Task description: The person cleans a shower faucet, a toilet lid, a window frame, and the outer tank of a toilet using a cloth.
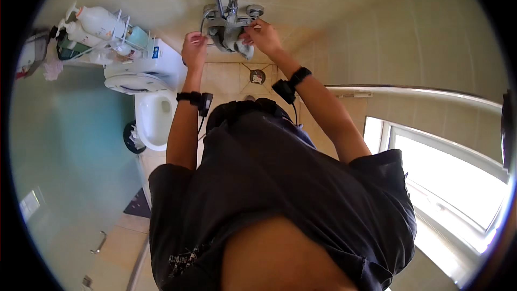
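A chrome shower mixer is mounted on the wall in front of me, with metal pipes rising from it. A crumpled grey-white cloth hangs at the mixer's front and underside. My right hand is at the mixer's right end, its fingertips bent in and pinching at the cloth's upper edge. At the left, beside the thin shower hose, my left hand has its fingers curled. Whether anything is between them is too small to tell.
A white toilet stands at the left, with pump bottles in a wire rack above it and a black bin beside it. A floor drain lies below the mixer. Along the right run a metal rail and a bright window.
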{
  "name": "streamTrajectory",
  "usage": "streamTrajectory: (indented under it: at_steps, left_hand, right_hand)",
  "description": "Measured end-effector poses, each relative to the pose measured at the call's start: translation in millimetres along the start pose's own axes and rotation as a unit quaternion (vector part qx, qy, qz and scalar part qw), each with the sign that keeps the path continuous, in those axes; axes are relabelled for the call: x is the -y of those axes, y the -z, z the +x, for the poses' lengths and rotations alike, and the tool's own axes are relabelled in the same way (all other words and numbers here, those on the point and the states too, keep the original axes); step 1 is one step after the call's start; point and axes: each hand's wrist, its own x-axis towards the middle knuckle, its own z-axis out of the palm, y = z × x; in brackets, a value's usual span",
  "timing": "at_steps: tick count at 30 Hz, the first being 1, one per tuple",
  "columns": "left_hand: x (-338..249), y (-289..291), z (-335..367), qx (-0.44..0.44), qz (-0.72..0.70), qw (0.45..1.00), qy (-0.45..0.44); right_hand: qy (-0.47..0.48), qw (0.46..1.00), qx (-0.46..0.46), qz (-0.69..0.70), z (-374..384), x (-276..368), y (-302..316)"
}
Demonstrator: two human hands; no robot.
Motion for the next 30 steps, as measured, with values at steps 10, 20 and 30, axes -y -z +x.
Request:
streamTrajectory:
  at_steps: [10,20,30]
  left_hand:
    - [-1.3,-61.2,-42.2,0.145,0.135,0.969,-0.145]
    - [-15.2,-32.1,21.6,0.41,-0.007,0.908,-0.086]
    - [23.2,-46.3,20.4,0.448,-0.025,0.882,-0.144]
  right_hand:
    - [-0.05,0.986,0.067,-0.143,34.5,-89.6,2.0]
    - [-0.207,0.965,0.089,-0.13,-29.0,-118.0,41.7]
    - [-0.246,0.935,0.071,-0.244,-125.7,-160.2,31.5]
